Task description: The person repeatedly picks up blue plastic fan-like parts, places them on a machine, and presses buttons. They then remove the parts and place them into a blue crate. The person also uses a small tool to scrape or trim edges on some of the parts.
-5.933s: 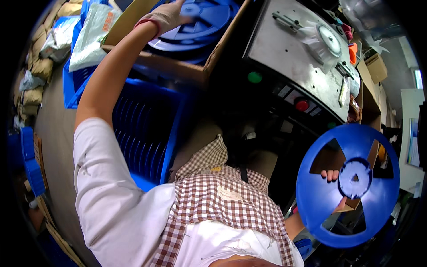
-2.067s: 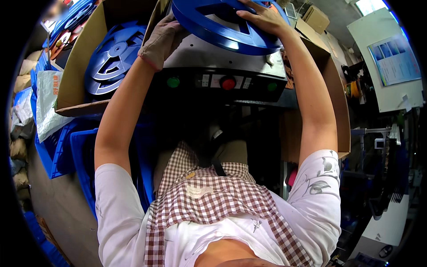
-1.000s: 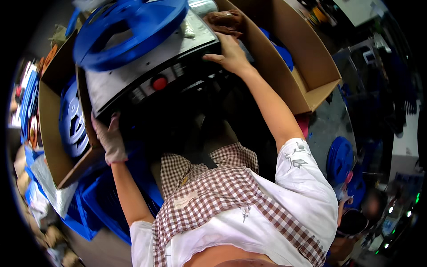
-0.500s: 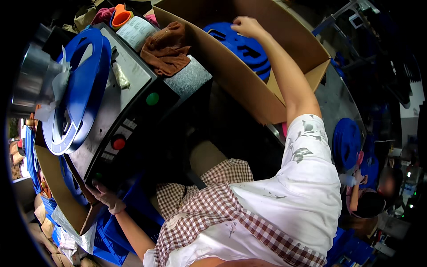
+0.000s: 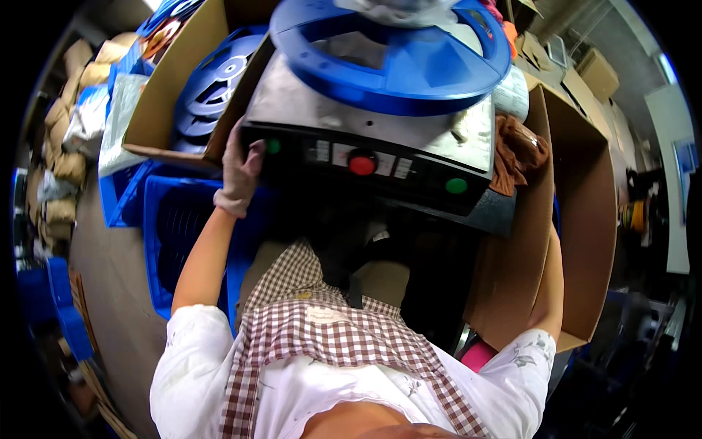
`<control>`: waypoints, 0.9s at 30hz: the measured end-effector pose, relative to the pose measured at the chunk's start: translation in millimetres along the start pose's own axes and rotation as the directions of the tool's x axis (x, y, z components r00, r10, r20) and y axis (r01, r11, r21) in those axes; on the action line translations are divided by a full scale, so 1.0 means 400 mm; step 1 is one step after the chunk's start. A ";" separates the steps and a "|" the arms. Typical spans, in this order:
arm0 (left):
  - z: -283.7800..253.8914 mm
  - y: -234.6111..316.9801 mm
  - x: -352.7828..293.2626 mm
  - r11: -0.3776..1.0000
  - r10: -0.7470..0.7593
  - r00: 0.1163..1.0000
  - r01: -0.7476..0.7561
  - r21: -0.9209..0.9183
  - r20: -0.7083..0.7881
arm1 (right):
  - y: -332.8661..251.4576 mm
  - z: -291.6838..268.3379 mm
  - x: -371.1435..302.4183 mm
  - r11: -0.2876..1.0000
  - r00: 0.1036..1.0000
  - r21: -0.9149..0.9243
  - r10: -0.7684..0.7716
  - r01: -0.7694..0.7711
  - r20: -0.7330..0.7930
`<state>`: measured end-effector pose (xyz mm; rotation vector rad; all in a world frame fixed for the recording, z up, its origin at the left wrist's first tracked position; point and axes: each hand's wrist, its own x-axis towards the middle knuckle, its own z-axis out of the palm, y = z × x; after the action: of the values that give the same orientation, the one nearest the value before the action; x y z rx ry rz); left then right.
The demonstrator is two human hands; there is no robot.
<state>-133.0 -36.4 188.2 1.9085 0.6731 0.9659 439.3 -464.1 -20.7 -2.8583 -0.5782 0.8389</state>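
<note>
My left hand (image 5: 240, 174), in a pale glove, rests at the left front corner of the machine (image 5: 365, 110). Its thumb is apart from the fingers and beside a green button (image 5: 273, 145); I cannot tell if it touches it. No object shows in this hand. My right forearm (image 5: 553, 282) reaches into the cardboard box (image 5: 512, 271) on the right, whose wall hides the hand. A sliver of blue shows inside that box. On the machine top lies a large blue plastic reel (image 5: 409, 73), partly under a metal part wrapped in clear film (image 5: 409, 11).
A second cardboard box (image 5: 157, 110) at the left holds blue reels (image 5: 208, 95). Blue crates (image 5: 164, 241) stand below it. A brown cloth (image 5: 515, 150) and a white roll (image 5: 512, 95) sit by the machine's right edge. The panel carries a red button (image 5: 362, 162) and another green button (image 5: 456, 186).
The view has swung, bringing the machine to the middle. My right hand, earlier raised over blue reels in the right box, has gone down out of sight. My left hand stays at the machine's corner.
</note>
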 end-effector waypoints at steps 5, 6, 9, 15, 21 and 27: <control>0.012 0.062 0.025 1.000 -0.019 0.996 0.021 0.023 -0.083 | 0.235 -0.015 -0.101 0.978 0.994 0.210 0.040 -0.018 -0.102; 0.007 0.072 0.021 0.996 0.067 0.991 -0.059 0.071 -0.118 | 0.283 -0.050 -0.111 0.949 0.989 0.313 0.018 0.030 -0.150; 0.005 0.154 0.051 0.915 0.363 0.925 -0.331 0.232 -0.113 | 0.325 -0.167 -0.249 0.776 0.950 0.604 0.016 0.184 -0.311; 0.066 0.417 0.195 0.474 0.651 0.668 -0.729 0.494 0.361 | 0.093 -0.360 -0.800 -0.039 0.827 0.842 -0.172 0.537 -0.535; 0.127 0.381 0.317 0.195 0.279 0.663 -0.747 0.635 0.695 | -0.134 -0.358 -1.146 -0.501 0.736 0.840 -0.484 0.210 -0.472; 0.016 0.403 0.365 0.027 0.622 0.567 -0.704 0.710 0.539 | -0.235 -0.236 -1.255 -0.480 0.469 0.876 -0.784 -0.044 -0.406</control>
<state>-34.7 -6.3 380.0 3.4705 0.0887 1.1680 70.3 -571.4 328.6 -0.4361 -0.6428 1.0733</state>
